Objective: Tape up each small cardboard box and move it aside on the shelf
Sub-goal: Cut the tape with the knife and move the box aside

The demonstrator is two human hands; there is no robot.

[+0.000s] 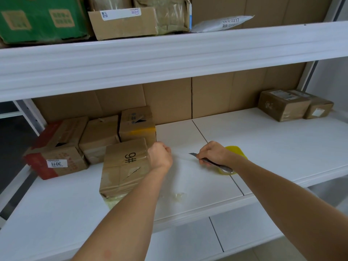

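Two bare forearms are showing here, reaching in from the bottom edge, with no sleeves, watch or gloves covering them. The left hand and right hand are showing bare too, wearing no rings that can be seen.

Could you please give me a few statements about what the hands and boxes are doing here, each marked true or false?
1. The right hand holds a utility knife. True.
2. The left hand lies flat and open on the shelf. False: its fingers are curled at the right edge of the box marked 9#, seemingly pinching clear tape.
3. The box marked 9# stands on the upper shelf. False: it stands on the same shelf that the hands work over.
4. A yellow tape roll lies behind the right hand. True.
5. Two boxes stand at the far right of the shelf. True.
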